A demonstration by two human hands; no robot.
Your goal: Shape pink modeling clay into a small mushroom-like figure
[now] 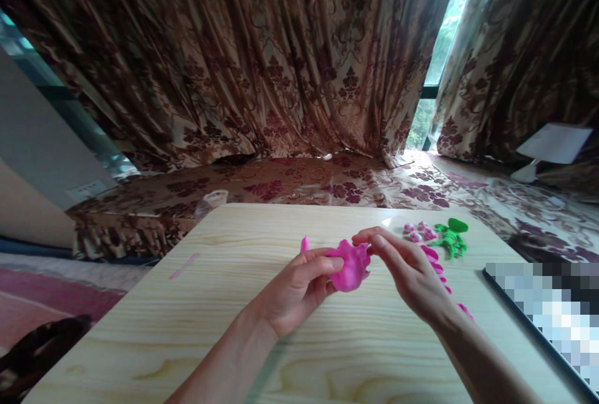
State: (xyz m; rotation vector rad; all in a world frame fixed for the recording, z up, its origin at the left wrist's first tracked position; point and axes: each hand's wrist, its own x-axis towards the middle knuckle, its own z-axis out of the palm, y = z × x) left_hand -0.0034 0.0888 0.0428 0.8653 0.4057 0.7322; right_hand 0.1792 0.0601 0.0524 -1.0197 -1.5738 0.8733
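Observation:
A bright pink flower with ruffled petals (350, 270), which looks like modelling clay, is in my left hand (299, 285), its thumb pressed on the petals and fingers behind. My right hand (412, 270) comes in from the other side, thumb and forefinger pinched at the flower's upper right edge. Above my left fingers a small pointed pink piece (305, 243) sticks up; I cannot tell whether it joins the flower. Beyond my right hand lies a row of loose pink petals (433, 254), partly hidden by the hand and wrist.
Green clay leaf and stem pieces (452, 241) and several pink-and-white balls (416, 233) lie at the table's far right. A pink strip (184, 266) is at the left. A dark-edged device (528, 329) with a blurred screen covers the right edge of the pale wooden table (196, 329).

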